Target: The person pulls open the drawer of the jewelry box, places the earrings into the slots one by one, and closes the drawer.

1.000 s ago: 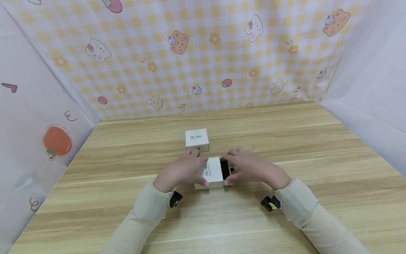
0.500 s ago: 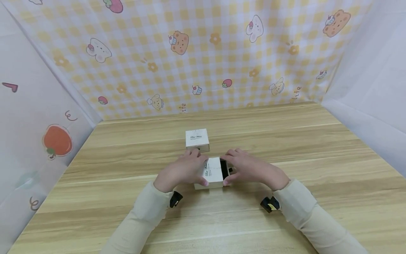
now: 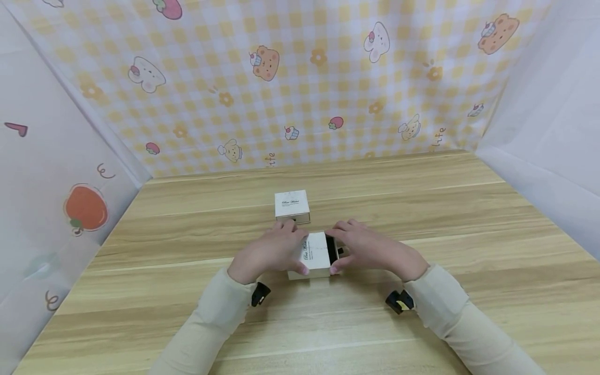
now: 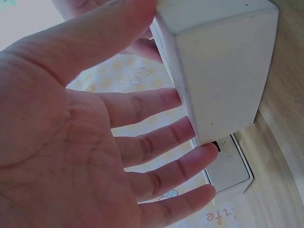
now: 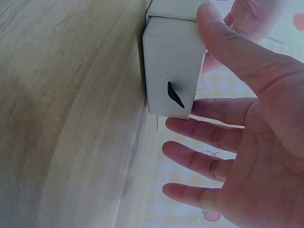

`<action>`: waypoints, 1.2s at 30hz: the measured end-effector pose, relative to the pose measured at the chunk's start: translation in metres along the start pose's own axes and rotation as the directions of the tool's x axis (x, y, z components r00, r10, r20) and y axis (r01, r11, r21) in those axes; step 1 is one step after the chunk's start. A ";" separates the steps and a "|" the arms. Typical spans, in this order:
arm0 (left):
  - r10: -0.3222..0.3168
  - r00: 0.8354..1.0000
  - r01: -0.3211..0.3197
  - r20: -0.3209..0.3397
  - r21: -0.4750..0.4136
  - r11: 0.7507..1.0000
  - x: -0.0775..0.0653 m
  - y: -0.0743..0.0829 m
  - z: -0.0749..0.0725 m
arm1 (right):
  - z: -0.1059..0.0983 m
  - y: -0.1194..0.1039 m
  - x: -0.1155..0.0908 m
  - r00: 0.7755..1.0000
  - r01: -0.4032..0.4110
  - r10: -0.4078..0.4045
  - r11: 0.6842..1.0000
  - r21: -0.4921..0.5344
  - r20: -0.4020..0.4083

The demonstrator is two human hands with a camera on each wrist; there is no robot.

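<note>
A small white drawer box lies on the table in front of me, its white sleeve printed with dark lettering. My left hand holds the sleeve at its left end, thumb on the near side and fingers on the far side. From the sleeve's right end sticks out a drawer with a dark inside and a black pull tab. My right hand pinches this drawer between thumb and fingers. In the left wrist view the sleeve's plain end faces the palm.
A second white box with similar lettering sits just behind the first, close to my left fingertips. The wooden table ends at a checked cloth at the back. White cloth walls stand on both sides.
The drawer has slid slightly left into the sleeve, and my right hand has shifted left with it. My left hand and the second box have stayed in place.
</note>
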State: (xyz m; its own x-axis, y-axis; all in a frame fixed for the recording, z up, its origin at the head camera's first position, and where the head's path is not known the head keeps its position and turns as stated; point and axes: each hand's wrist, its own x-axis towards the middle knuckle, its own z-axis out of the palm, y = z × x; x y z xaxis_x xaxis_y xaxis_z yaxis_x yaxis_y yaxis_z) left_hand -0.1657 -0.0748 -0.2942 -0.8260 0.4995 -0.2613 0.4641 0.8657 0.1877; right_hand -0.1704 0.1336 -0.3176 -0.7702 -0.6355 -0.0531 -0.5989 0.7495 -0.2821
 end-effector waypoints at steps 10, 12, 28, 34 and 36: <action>-0.010 1.000 0.010 -0.003 -0.007 1.000 0.000 0.001 -0.001 | -0.001 0.003 -0.001 1.000 -0.015 0.014 0.999 0.045 0.010; -0.010 1.000 0.010 -0.004 -0.006 1.000 0.000 0.001 -0.001 | -0.002 0.003 -0.001 1.000 -0.018 0.018 0.999 0.044 0.012; -0.014 1.000 0.014 0.006 -0.015 1.000 -0.002 0.000 0.000 | -0.016 0.010 -0.007 0.999 -0.043 0.043 0.999 0.030 0.023; -0.015 1.000 0.015 0.001 -0.022 1.000 -0.003 0.000 -0.001 | -0.014 0.009 -0.006 0.999 -0.048 0.048 0.999 0.006 0.009; -0.012 1.000 0.012 -0.001 -0.021 1.000 -0.002 0.000 -0.001 | -0.013 0.007 -0.005 0.998 -0.055 0.055 0.998 -0.008 0.010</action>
State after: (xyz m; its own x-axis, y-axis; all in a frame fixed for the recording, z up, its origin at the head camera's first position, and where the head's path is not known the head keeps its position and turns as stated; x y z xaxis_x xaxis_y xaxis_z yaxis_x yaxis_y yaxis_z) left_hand -0.1639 -0.0759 -0.2931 -0.8319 0.4888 -0.2627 0.4472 0.8708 0.2042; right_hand -0.1733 0.1445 -0.3069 -0.7997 -0.5953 -0.0779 -0.5577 0.7846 -0.2707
